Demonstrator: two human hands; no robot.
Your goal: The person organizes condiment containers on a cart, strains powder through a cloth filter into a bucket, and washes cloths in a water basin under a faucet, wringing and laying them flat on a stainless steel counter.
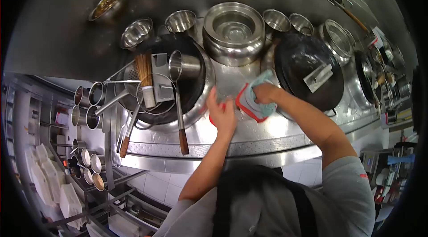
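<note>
My right hand (266,93) is closed around a bunched blue-green cloth (264,78), over the steel counter between two woks. Red edging shows along the cloth's left and lower sides; whether it belongs to the cloth or to something under it I cannot tell. Left of it, my left hand (221,113) is raised with its fingers curved and thumb toward the cloth. Red patches show against its palm and side, so it seems to grip something, but the fingers hide most of it. The left wok (191,98) and right wok (290,65) flank my hands.
A large steel pot (234,54) stands behind my hands, with steel bowls (180,21) beside it. Across the left wok lie a bamboo brush (145,76), a long-handled dipper (185,65) and a strainer. A metal piece (318,77) rests in the right wok.
</note>
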